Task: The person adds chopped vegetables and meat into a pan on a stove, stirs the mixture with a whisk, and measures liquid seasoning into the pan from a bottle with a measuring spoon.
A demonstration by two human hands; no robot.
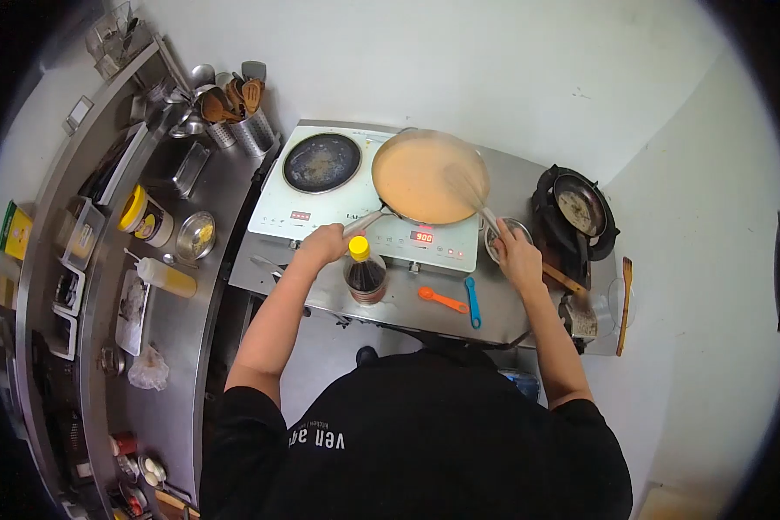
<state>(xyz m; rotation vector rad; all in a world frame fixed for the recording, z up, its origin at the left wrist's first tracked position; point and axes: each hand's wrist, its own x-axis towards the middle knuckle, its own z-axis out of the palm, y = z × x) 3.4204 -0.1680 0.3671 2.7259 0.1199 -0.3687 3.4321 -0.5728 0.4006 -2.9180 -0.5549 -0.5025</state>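
Note:
My left hand (323, 245) is closed round the handle of a frying pan (386, 149) on the right plate of a white induction cooktop (273, 208). An orange-tan sauce (416, 178) fills the pan, with faint steam over it. In my right hand (518, 257) is a whisk (485, 210), its wires dipped in the sauce at the pan's right side and blurred. Close by my left hand stands a bottle (367, 277) of dark liquid with a yellow cap. An orange measuring spoon (442, 300) and a blue measuring spoon (472, 302) lie on the steel counter between my forearms.
Another pan (322, 162) sits on the left plate. At right are a small skillet (581, 204) on a black burner, a metal bowl (513, 230) and a wooden utensil (625, 303). Utensil holders (253, 132), a squeeze bottle (166, 276) and a yellow-lidded tub (146, 217) stand left.

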